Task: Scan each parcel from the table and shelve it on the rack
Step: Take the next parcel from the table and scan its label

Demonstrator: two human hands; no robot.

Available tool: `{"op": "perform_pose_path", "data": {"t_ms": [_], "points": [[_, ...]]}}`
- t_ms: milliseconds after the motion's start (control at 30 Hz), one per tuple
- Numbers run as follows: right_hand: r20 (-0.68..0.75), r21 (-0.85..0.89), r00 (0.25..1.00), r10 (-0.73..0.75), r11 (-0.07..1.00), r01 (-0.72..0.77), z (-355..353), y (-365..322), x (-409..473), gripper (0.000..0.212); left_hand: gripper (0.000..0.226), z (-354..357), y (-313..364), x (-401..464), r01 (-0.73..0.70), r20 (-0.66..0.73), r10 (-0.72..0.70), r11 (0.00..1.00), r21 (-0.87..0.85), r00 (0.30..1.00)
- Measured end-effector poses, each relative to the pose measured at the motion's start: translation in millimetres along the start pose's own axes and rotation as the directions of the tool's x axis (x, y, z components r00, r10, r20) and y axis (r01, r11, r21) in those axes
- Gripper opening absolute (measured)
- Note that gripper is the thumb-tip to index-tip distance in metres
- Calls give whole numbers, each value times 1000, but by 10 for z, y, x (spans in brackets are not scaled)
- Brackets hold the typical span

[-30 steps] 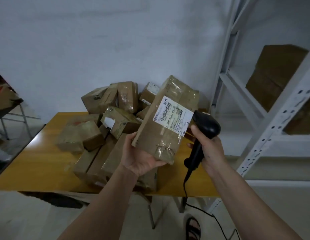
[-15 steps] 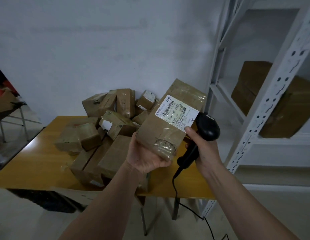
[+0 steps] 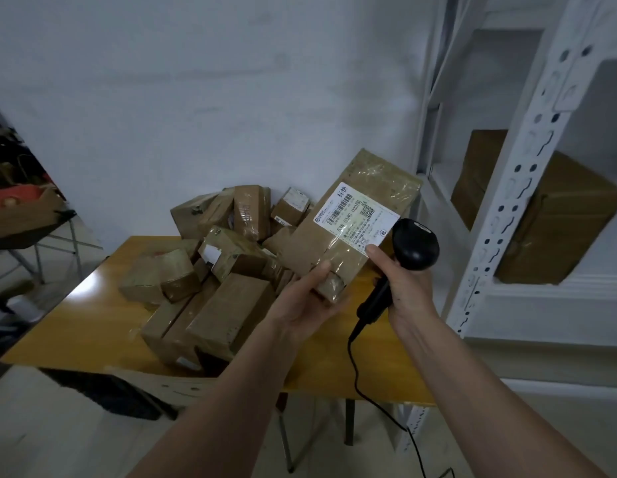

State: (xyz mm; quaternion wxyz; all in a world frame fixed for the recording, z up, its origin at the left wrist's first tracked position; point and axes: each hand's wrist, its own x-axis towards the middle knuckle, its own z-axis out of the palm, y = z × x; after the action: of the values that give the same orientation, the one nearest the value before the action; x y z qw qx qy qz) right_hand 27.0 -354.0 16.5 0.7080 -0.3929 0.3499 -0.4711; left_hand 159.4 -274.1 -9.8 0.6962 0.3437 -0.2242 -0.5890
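- Head view: your left hand (image 3: 308,301) grips the labelled parcel (image 3: 348,229) above the table (image 3: 93,326), fingers curled round its lower end.
- Your right hand (image 3: 408,291) clasps the scanner (image 3: 408,251) beside it, near the rack (image 3: 527,160).

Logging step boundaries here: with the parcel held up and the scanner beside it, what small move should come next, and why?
Probably tip the scanner head toward the white label. The left hand holds the parcel label-up, while the right hand grips the scanner beside the label's edge, seemingly not aimed at the barcode. The rack stands just right for shelving afterwards.
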Motion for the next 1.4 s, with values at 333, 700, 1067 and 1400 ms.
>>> {"op": "perform_pose_path", "data": {"t_ms": [333, 700, 1067, 1400], "points": [[252, -453, 962, -102, 866, 210, -154, -160, -156, 37, 89, -427, 610, 223, -217, -80, 232, 962, 163, 969], [399, -482, 904, -151, 805, 348, -160, -286, -594, 12, 96, -560, 968, 142, -149, -118, 196, 935, 322, 973], [398, -503, 914, -81, 814, 291, -207, -325, -705, 16, 86, -580, 863, 135, -102, -58, 126, 945, 312, 990], [356, -581, 927, -118, 749, 318, -184, -302, -716, 22, 90, -587, 898, 168, -59, -82, 91, 943, 328, 992]]}}
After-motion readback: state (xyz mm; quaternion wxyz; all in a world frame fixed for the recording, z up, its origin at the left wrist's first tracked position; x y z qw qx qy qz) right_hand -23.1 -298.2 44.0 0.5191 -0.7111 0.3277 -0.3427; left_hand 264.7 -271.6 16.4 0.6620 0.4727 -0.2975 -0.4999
